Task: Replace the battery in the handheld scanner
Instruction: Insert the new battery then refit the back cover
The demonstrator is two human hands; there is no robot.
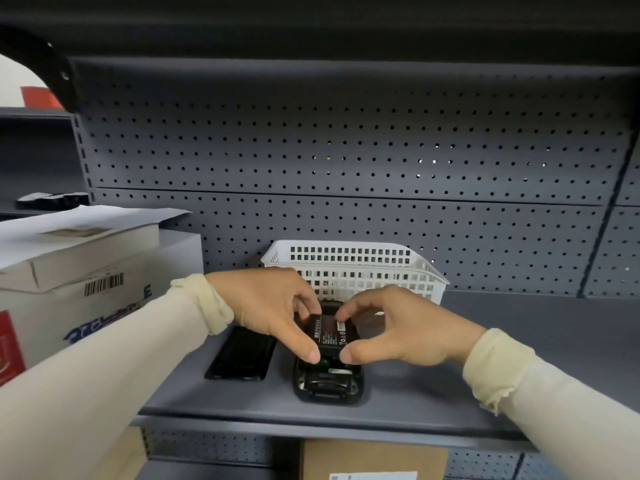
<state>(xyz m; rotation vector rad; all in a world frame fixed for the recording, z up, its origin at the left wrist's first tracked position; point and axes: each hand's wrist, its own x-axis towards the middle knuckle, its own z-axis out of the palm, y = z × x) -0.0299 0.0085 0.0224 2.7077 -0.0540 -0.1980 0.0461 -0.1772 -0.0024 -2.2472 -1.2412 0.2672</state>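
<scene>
Both hands pinch the battery (329, 336) — left hand (270, 306) and right hand (398, 327) with fingers curled round its edges. It sits tilted over the open scanner (325, 382) on the shelf (519, 341).

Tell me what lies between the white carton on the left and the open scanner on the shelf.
In the head view, the detached black back cover lies flat on the shelf between carton and scanner.

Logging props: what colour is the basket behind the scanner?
White, with a lattice of square holes; the basket shows clearly in the head view.

Basket (353, 268) blocks behind (touching pegboard (346, 150)); shelf (519, 358) rightward open.
</scene>
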